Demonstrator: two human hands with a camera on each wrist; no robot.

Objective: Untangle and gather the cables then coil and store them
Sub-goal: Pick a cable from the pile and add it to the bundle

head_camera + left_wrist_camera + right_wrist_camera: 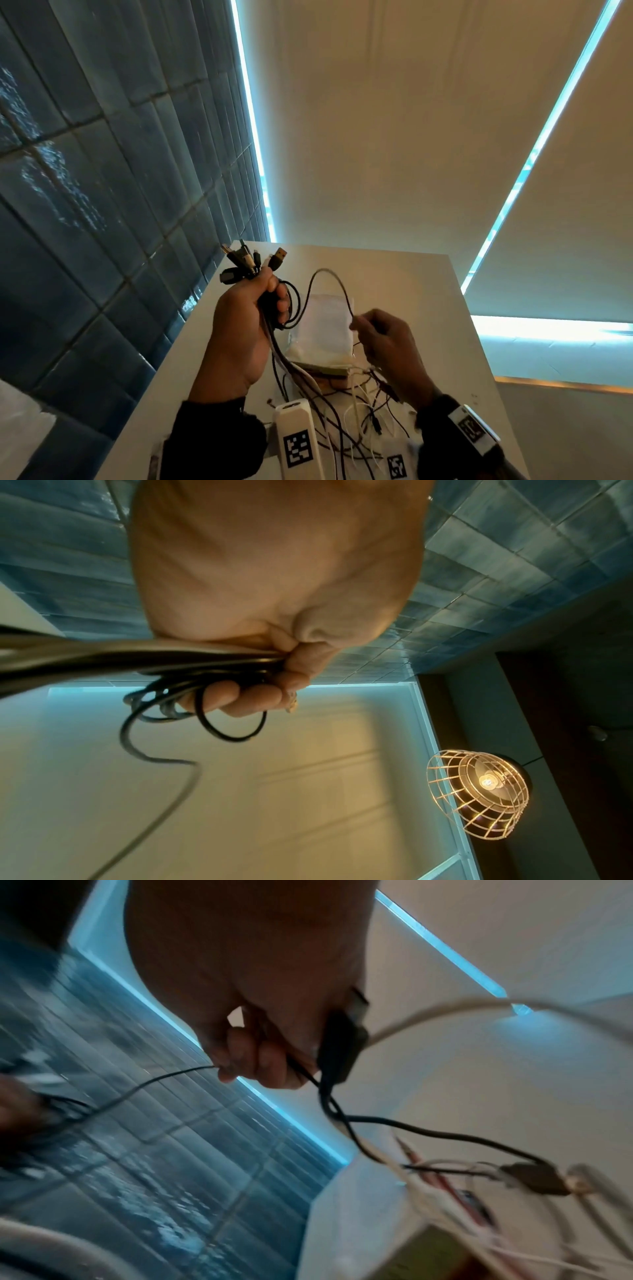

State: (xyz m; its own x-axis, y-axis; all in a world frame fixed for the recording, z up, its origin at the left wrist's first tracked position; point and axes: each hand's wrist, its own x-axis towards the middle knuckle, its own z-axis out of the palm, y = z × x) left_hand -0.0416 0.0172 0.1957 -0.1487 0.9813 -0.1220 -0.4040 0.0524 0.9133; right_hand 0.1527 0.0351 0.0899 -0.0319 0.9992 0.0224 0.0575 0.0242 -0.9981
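My left hand [251, 308] is raised over the white table [428, 281] and grips a bundle of dark and white cables [270, 329]. Their USB plugs [255, 262] fan out above my fist. In the left wrist view my left hand's fingers [253, 699] curl round the black cables [212, 664], with small loops hanging beside them. My right hand [380, 337] pinches a thin dark cable [329, 277] that arches over from the bundle. In the right wrist view the fingers [255, 1056] hold this thin cable [154, 1081], and a black USB plug [341, 1045] hangs by the palm.
A tangle of loose cables [356, 421] lies on the table near me. A white cloth pouch [325, 329] rests on a flat box behind it. White marker blocks [296, 442] sit at the near edge. A blue tiled wall [102, 171] runs along the left; a wire-cage lamp [479, 794] hangs above.
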